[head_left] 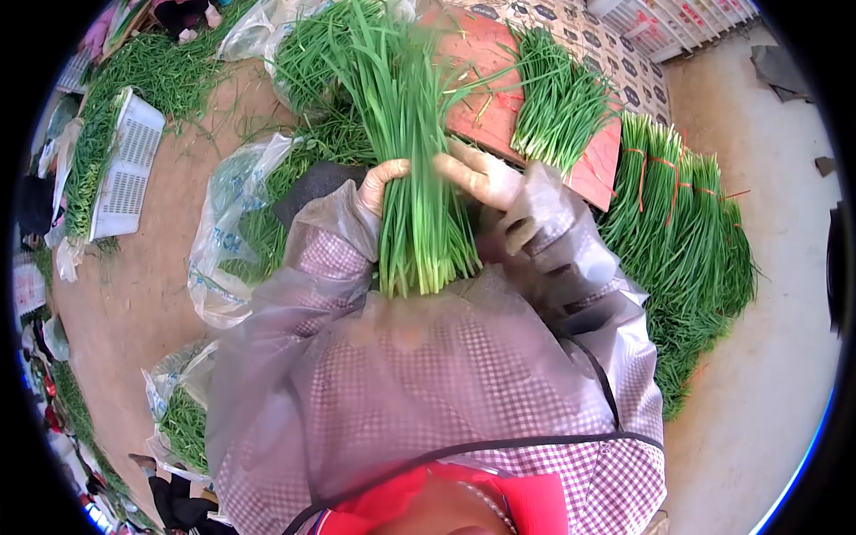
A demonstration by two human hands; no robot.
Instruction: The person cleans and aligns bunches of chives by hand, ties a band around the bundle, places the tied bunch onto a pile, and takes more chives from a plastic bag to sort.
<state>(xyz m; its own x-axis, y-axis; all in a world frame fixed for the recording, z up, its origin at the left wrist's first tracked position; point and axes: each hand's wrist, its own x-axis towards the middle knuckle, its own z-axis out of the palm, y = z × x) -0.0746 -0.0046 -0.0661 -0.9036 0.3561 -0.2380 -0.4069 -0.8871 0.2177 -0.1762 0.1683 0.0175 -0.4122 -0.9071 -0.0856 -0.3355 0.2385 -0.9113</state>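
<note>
A thick bunch of Chinese chives [415,178] stands upright in front of my chest, its pale cut ends down and its green leaf tips up. My left hand [383,185], in a thin pale glove, is wrapped round the bunch's left side. On the right side, my gloved right hand [481,176] has its fingers stretched out against the leaves, which are smeared by motion there. Beyond it, a smaller pile of chives [562,102] lies on a reddish board [477,67].
Several tied chive bundles [660,174] with red bands stand to the right. Plastic bags [218,241] holding loose chives lie on the left, near a white plastic basket [129,169]. White crates [669,27] stand at the back right. Other people sit at the far left edge.
</note>
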